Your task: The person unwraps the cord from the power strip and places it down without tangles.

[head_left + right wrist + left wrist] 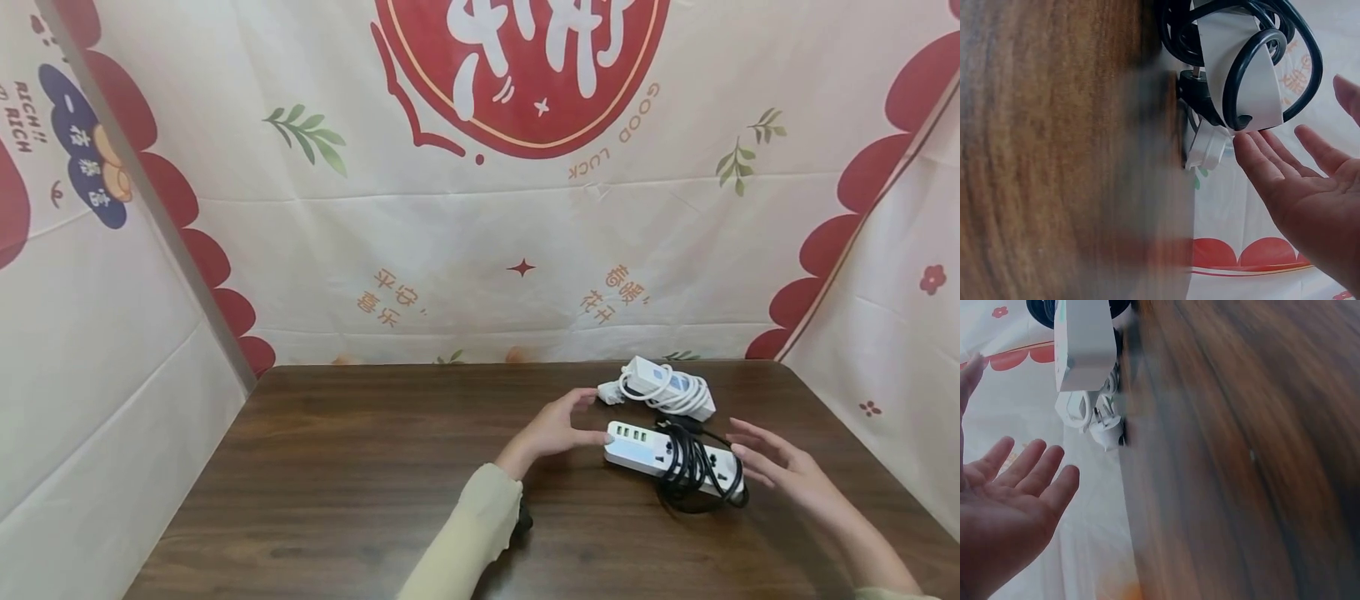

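Observation:
A white power strip (633, 451) with a black cord (688, 462) wound round it lies on the right of the table. At its left end is my left hand (551, 429), thumb by the corner and fingers spread; the left wrist view shows this hand (1016, 503) with its palm bare. My right hand (791, 475) reaches toward the strip's other end. In the right wrist view its fingertips are beside the strip's end face (1263, 94), where I cannot tell touch from a small gap. Neither hand grips anything.
Just behind lies a second white power strip (636, 377) wrapped in its white cord (678, 400), its plug (611, 392) pointing left. The brown wooden table (360, 483) extends to the left. Printed cloth (480, 233) hangs along the back and sides.

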`<move>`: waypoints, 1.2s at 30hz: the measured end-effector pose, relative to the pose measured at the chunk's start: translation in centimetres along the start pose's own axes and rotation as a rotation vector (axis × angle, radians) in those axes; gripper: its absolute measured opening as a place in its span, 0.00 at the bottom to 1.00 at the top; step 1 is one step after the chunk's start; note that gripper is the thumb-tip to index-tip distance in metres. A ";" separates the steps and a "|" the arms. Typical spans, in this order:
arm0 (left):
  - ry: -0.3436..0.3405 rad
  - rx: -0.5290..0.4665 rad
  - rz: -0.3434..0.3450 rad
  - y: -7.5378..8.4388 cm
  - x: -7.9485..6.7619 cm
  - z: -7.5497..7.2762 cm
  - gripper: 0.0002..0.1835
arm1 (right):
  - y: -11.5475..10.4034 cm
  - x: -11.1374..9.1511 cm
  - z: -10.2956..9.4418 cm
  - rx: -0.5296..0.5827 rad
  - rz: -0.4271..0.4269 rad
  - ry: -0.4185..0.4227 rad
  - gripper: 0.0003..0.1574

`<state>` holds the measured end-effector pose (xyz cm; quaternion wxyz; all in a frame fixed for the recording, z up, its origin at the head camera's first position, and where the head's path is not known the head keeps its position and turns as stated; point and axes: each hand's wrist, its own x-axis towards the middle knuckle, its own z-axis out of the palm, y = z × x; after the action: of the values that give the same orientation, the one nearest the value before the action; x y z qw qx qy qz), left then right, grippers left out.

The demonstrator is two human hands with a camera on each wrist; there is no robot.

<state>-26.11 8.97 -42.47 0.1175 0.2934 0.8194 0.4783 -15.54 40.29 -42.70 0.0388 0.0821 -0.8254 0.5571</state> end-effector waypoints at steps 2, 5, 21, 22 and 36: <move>-0.028 -0.025 -0.006 0.0 0.3 0.4 0.38 | -0.8 -0.3 0.3 -0.014 0.013 0.000 0.25; -0.074 -0.049 0.012 0.0 0.8 1.0 0.39 | -1.1 -0.6 0.5 -0.018 0.030 0.004 0.25; -0.183 0.043 0.028 0.2 3.0 3.2 0.37 | -0.9 -0.9 0.5 -0.159 0.229 -0.059 0.35; -0.184 0.071 0.026 0.2 3.1 3.3 0.37 | -0.8 -0.9 0.5 -0.145 0.216 -0.060 0.33; -0.145 0.269 0.076 0.1 3.5 4.0 0.30 | -0.1 -0.9 0.5 -0.023 0.179 -0.060 0.32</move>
<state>-26.95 13.93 -44.14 0.1180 0.3710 0.8537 0.3460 -14.65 39.87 -42.94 -0.0347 0.0241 -0.8366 0.5462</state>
